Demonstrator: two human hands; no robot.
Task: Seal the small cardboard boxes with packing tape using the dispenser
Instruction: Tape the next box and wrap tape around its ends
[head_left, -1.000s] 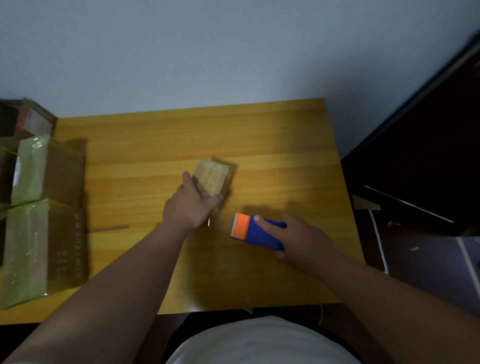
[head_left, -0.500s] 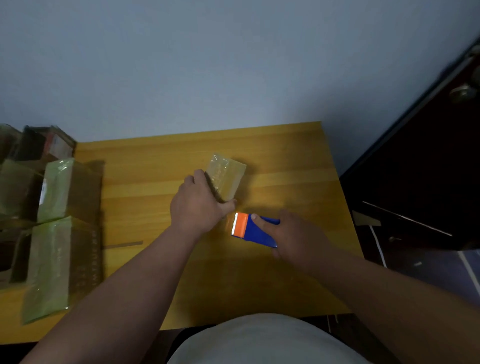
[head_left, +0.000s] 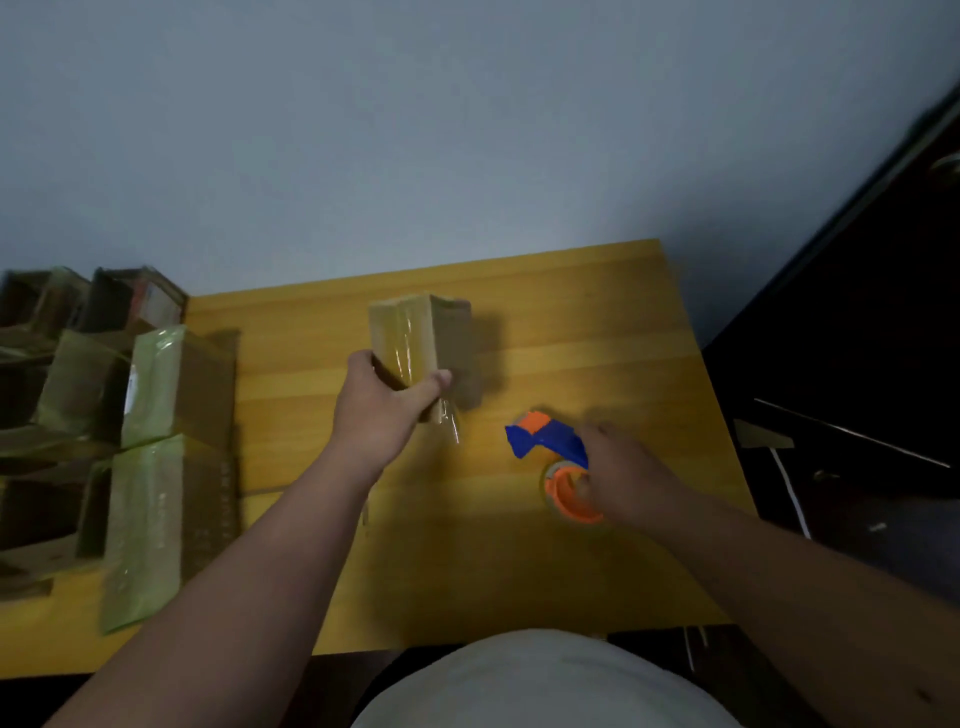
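Your left hand (head_left: 382, 410) has its grip curled around a small cardboard box (head_left: 421, 345), thumb and fingers pinching its lower end, a loose tail of clear tape (head_left: 453, 423) hanging beside the thumb. Right of that grip, your right hand (head_left: 631, 475) clasps the blue-and-orange dispenser (head_left: 553, 449) above the worktop (head_left: 597, 312). Taped boxes (head_left: 171, 410) are stacked left of your left grip.

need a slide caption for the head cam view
Left hand grips a taped small cardboard box while the right hand holds the tape dispenser over the wooden table.
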